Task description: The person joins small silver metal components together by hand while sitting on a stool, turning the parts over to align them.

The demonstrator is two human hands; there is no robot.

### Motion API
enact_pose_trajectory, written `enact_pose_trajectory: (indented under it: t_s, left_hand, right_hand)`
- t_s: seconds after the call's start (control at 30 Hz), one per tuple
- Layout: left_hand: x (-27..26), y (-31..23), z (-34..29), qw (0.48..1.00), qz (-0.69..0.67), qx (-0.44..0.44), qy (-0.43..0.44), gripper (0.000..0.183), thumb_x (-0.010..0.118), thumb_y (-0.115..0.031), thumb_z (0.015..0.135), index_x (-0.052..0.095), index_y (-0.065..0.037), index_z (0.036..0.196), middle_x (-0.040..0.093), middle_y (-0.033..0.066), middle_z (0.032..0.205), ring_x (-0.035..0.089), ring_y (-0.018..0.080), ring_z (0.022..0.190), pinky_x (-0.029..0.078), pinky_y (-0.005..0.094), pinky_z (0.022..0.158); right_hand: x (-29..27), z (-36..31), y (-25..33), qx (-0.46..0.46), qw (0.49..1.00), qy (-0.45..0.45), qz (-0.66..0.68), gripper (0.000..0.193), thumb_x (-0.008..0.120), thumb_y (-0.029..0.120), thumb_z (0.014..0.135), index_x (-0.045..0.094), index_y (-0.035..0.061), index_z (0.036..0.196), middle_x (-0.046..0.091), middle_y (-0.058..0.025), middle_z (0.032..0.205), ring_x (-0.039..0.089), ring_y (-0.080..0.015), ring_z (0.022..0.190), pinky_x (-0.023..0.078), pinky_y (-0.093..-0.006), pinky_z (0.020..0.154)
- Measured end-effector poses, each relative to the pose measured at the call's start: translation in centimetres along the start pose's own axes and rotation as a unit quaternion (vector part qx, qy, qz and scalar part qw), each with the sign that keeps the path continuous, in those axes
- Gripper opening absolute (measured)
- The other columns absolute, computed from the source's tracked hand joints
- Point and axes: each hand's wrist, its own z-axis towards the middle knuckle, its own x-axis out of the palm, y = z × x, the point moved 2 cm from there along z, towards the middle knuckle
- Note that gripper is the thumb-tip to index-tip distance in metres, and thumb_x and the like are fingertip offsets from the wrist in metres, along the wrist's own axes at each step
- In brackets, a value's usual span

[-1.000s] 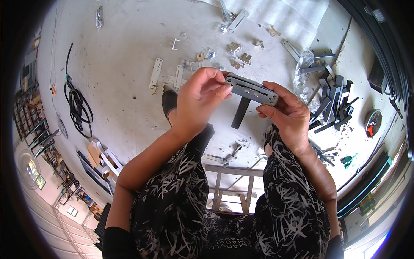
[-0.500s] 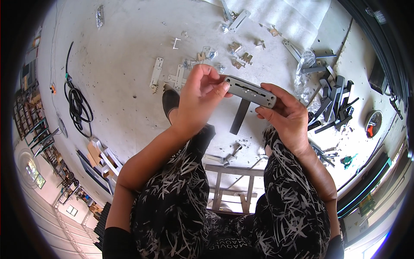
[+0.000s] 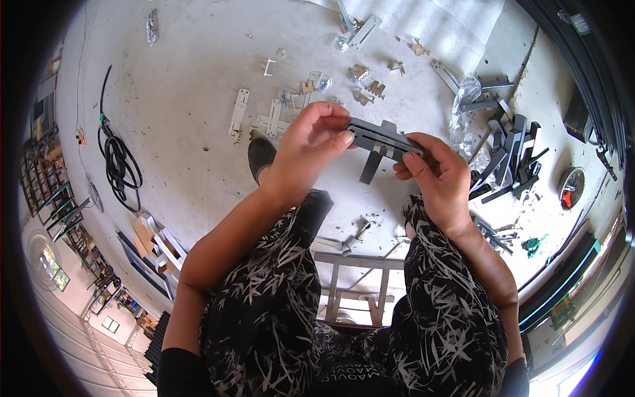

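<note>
Above the floor, between my knees, I hold a long grey metal fitting [image 3: 378, 132] with a narrow slot along its face. A dark flat lever [image 3: 370, 169] sticks out from its middle toward me, and a short block shows on its far edge. My left hand [image 3: 305, 149] pinches the left end between thumb and fingers. Around the right end, my right hand [image 3: 442, 177] is closed, its thumb on the near face. The fitting's inner workings are too small to make out.
On the floor beyond lie pale metal plates [image 3: 239, 111] and small brass-coloured brackets [image 3: 362, 96]. Dark lever handles [image 3: 516, 149] are heaped at the right, next to clear plastic wrap [image 3: 467, 99]. A coiled black hose [image 3: 120, 159] lies at the left; a round container [image 3: 570, 188] stands far right.
The fitting has been tilted in my hands: its broad face has turned away, the block on its far edge now shows, and the lever looks shorter. Both hands keep their hold.
</note>
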Motion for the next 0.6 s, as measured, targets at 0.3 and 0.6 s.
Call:
enact_pose_trajectory:
  t_s: [0.3,0.6]
  left_hand:
    - [0.20,-0.04,0.42,0.997,-0.002,-0.038,0.061,0.029,0.055,-0.013,0.095,0.052,0.002,0.119,0.057,0.0080,0.109,0.057,0.0128,0.099,0.047,0.0296,0.092]
    - [-0.16,-0.15,0.03,0.998,-0.016,-0.047,0.048,0.027,0.059,-0.010,0.091,0.054,0.002,0.116,0.058,0.0065,0.104,0.057,0.0121,0.096,0.047,0.0278,0.088]
  right_hand:
    - [0.17,-0.09,0.62,-0.032,0.999,-0.018,-0.022,0.024,0.058,-0.002,0.089,0.058,-0.0076,0.112,0.066,-0.0118,0.089,0.068,-0.0154,0.074,0.056,-0.0250,0.068]
    - [0.32,-0.25,0.72,0.004,1.000,0.010,0.025,0.027,0.058,0.001,0.090,0.056,-0.0074,0.116,0.066,-0.0114,0.091,0.068,-0.0158,0.081,0.056,-0.0259,0.073]
